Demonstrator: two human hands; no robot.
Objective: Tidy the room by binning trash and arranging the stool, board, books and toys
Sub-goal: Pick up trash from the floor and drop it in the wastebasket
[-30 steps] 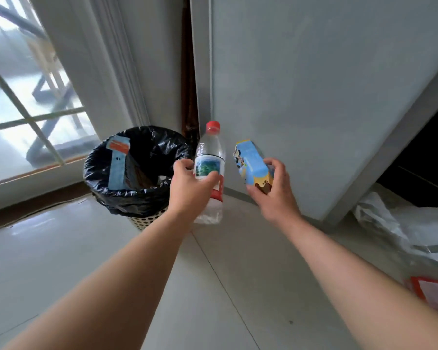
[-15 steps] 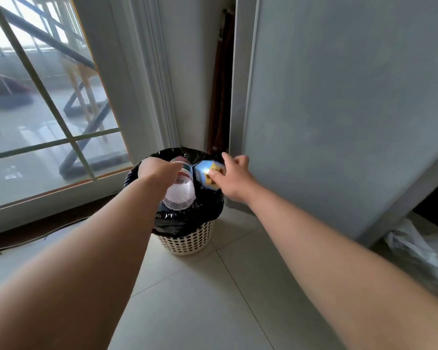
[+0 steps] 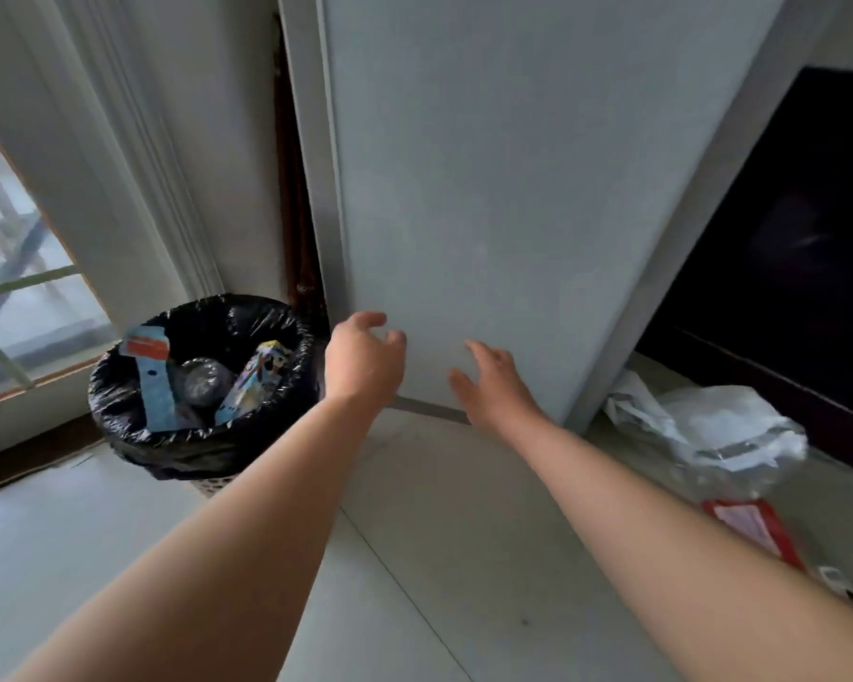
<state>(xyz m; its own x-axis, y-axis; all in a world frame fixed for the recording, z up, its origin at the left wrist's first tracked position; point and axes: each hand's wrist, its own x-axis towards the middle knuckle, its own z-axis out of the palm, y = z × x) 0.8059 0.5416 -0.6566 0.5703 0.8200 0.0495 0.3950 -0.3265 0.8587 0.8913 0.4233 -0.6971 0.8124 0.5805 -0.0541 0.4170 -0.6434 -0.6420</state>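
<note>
Fingers (image 3: 481,349) of left hand (image 3: 360,359) and right hand (image 3: 493,381) now loose, apart, empty: clear plastic bottle (image 3: 203,381) (blurry, probably it) and blue printed carton (image 3: 257,381), held a moment ago, sit in black-bagged wicker bin (image 3: 119,435), so this trash looks binned.

- Bin (image 3: 119,425): the white basket (image 3: 213,486) is hidden by the black liner (image 3: 267,332), except for a sliver of lattice at the foot.
- Inside the bin: the bottle (image 3: 203,381) is blurred and half buried; the carton (image 3: 254,386) print is unreadable.
- Well right of the bin: the red packet (image 3: 754,529) label is illegible, and the contents of the plastic bag (image 3: 710,430) cannot be made out.
</note>
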